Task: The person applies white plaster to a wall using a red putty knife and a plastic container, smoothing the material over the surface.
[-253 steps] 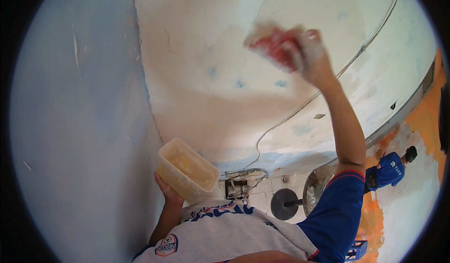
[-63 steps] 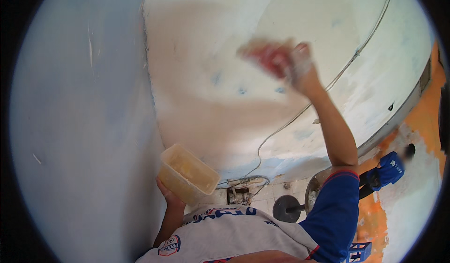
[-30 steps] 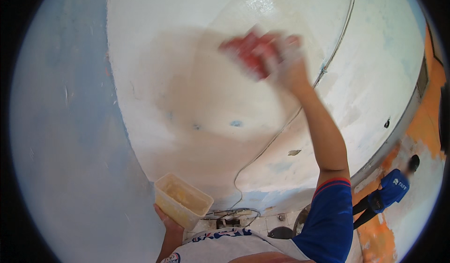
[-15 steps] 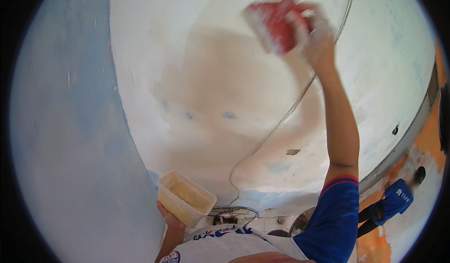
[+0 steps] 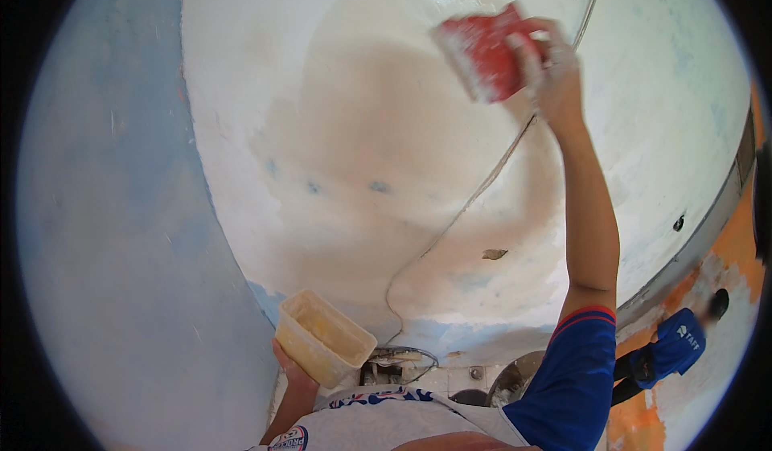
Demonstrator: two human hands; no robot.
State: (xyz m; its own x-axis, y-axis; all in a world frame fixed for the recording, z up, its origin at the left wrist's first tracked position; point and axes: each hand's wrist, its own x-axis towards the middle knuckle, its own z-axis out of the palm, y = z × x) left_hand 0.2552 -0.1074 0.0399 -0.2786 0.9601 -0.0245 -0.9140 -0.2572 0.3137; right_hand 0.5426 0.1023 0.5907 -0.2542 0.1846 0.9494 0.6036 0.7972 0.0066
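My right hand point(image 5: 556, 81), whitened with putty and slightly blurred, reaches high and grips a red putty spreader point(image 5: 482, 55). White smears cover the spreader's face, and it is tilted close to the pale wall point(image 5: 378, 129); whether its edge touches cannot be told. Wet shine shows on the wall just above it. Low at my left, my left hand point(image 5: 293, 369) supports a rectangular cream plastic tub point(image 5: 314, 361) from its side and underneath. Yellowish-white residue coats the inside of the tub, and part of my left fingers is hidden behind it.
A thin cable point(image 5: 492, 174) runs down the pale wall beside my right wrist. A bluish wall point(image 5: 121, 210) meets it at the left. Round basins point(image 5: 519, 375) and coiled cable point(image 5: 426, 354) lie below. Another person point(image 5: 674, 342) in blue stands at the far right.
My right hand and the spreader have moved slightly right and down. My left hand still holds the tub, and the whole view has shifted a little.
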